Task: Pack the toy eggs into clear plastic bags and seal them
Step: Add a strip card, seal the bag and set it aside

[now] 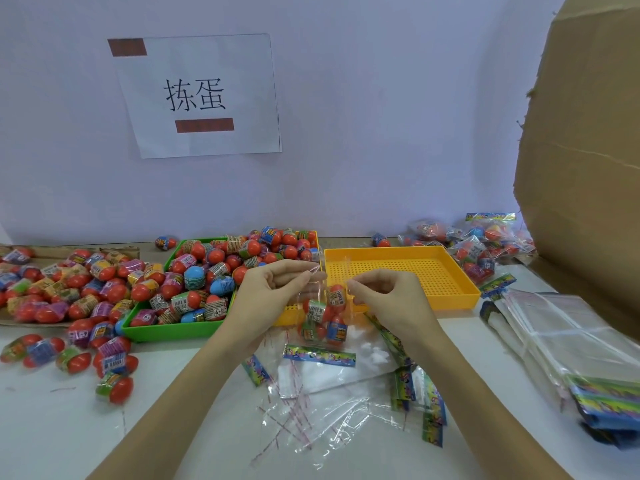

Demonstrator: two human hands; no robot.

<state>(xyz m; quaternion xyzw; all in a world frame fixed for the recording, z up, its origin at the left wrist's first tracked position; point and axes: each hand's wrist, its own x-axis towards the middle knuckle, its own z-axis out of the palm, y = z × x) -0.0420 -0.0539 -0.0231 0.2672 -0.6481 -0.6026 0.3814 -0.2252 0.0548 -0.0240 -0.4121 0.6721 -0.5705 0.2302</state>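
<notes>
A clear plastic bag with several toy eggs in it hangs upright between my hands above the table. My left hand pinches the bag's top edge on the left side. My right hand pinches the top edge on the right side. The bag's colourful header strip lies at its lower end. A green tray to the left is heaped with loose toy eggs. More loose eggs lie scattered on the table's left side.
A yellow perforated tray stands behind my right hand. Packed bags of eggs pile up at the back right. Empty bags are stacked at the right, peeled strips litter the front. A cardboard box rises at the right.
</notes>
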